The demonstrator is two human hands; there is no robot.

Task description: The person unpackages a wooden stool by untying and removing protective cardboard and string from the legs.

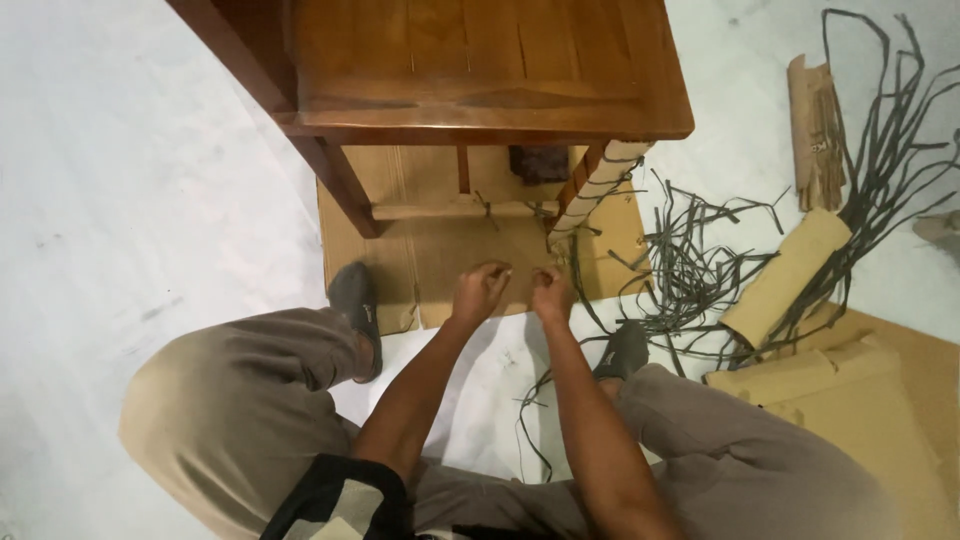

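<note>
The person sits on the floor before a wooden table [480, 70]. The left hand [480, 292] and right hand [551, 293] meet just below the wrapped table leg [598, 188], fingers pinched together on a thin dark strap [577, 285] that trails from the leg. Loose straps [690, 270] lie on the cardboard sheet [440, 250] nearby.

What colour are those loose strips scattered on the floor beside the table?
The strips are dark grey-green, clearest in the head view against the pale floor.

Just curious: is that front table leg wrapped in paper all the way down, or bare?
Partly wrapped: pale strip winds around the table leg, brown wood showing between turns.
</note>
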